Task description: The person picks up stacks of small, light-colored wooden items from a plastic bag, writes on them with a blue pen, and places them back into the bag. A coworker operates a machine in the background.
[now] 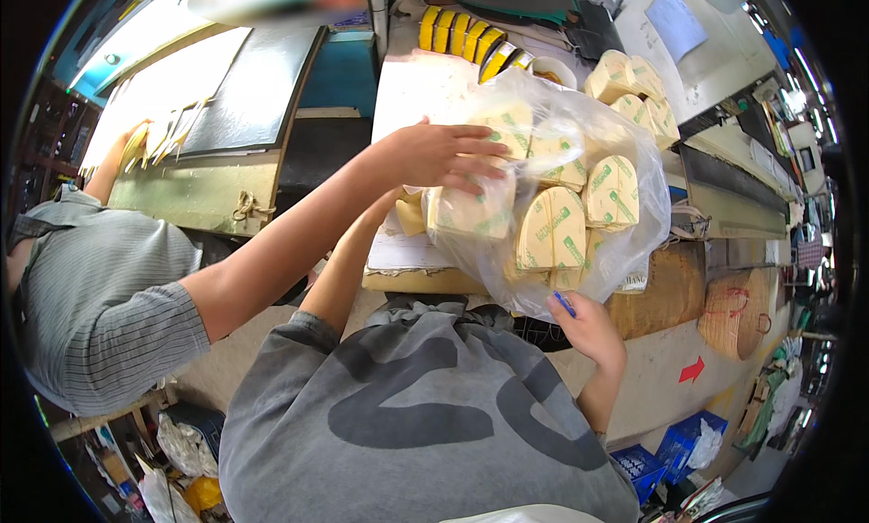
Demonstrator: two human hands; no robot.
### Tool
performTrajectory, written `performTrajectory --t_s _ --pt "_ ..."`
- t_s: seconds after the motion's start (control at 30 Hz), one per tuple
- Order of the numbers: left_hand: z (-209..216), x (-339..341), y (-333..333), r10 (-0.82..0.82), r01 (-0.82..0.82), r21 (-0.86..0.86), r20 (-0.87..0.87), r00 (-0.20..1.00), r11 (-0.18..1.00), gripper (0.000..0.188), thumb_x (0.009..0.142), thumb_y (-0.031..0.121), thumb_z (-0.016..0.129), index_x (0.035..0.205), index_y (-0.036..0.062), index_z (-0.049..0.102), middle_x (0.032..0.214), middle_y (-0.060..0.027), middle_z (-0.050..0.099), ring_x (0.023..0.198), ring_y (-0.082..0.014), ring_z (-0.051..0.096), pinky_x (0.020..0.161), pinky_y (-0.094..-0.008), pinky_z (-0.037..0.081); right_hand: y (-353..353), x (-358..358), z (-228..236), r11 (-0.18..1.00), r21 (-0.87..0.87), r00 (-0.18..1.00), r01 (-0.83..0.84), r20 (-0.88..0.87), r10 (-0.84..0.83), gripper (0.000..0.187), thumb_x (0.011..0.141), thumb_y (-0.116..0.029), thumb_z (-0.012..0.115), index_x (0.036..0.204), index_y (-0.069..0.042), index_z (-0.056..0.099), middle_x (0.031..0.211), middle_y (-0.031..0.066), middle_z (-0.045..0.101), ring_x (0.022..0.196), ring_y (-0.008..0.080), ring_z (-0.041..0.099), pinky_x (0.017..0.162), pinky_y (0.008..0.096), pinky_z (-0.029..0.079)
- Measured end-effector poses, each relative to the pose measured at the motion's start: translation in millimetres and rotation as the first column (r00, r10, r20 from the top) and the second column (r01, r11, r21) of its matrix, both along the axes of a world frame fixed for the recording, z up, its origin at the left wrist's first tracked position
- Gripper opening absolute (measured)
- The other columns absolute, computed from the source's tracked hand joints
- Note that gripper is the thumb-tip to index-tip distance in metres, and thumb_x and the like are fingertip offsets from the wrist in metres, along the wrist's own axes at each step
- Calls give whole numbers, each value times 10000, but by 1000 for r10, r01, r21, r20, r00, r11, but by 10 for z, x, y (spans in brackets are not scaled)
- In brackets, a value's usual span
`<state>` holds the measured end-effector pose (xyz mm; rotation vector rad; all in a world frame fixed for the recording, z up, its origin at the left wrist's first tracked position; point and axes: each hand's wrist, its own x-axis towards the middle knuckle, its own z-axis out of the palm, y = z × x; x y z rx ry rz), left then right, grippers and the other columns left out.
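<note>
My right hand is closed around a slim blue pen, just beside the lower edge of a clear plastic bag. My left forearm reaches up toward the bag's left side, but its hand is hidden behind a co-worker's arm. Inside the bag lie banded stacks of cream, round-topped cut pieces with green print. The co-worker's hand, reaching across from the left, rests with fingers spread on the bag over a stack at its left.
Yellow-and-black rolls stand in a row at the back of the white table. More cream stacks sit behind the bag. At left, the co-worker's other hand holds yellowish strips. A woven basket and blue crates are at right.
</note>
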<state>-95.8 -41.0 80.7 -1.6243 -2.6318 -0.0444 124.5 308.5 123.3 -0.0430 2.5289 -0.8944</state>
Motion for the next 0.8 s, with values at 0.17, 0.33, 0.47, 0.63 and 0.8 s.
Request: performTrajectory --t_s 0.17,0.33,0.47,0.63,0.8 --pt "-86 -105 -356 -118 125 173 -51 992 977 484 1010 400 478 1485 335 539 1663 66 380 1558 -212 300 1309 -339 280 -105 15 129 1000 -3 996 -5 -84 5 422 1016 -383 652 1024 37 686 967 247 679 894 425 668 770 458 520" --pt "-313 -51 -408 -98 -187 391 605 790 901 527 1025 350 505 1541 247 474 1663 63 387 1546 -178 321 1311 -322 258 -180 1 203 999 5 978 54 -200 -52 346 1016 -308 663 1087 28 699 1009 207 681 943 378 677 836 412 527" --pt "-639 -6 -442 -602 -224 767 619 505 601 546 1085 311 487 1567 69 402 1674 27 379 1513 -130 373 1278 -313 291 -203 -51 332 996 -23 953 84 -291 -87 290 1017 -260 656 1119 8 703 1040 190 681 948 376 677 845 413 528" --pt "-736 -51 -687 -487 -556 561 823 293 613 537 1081 297 508 1549 50 418 1680 -11 370 1504 -110 382 1266 -308 310 -123 -197 407 990 12 891 138 -439 -119 270 1005 -169 622 1220 -14 674 1146 179 662 1028 376 670 883 419 530" --pt "-1400 90 -979 -252 -818 361 929 273 447 590 1076 421 517 1558 107 386 1526 -65 543 1360 -151 541 1050 -343 506 -21 -530 344 975 47 781 216 -608 -143 372 964 -104 594 1330 -46 624 1307 144 620 1110 387 655 924 454 533"
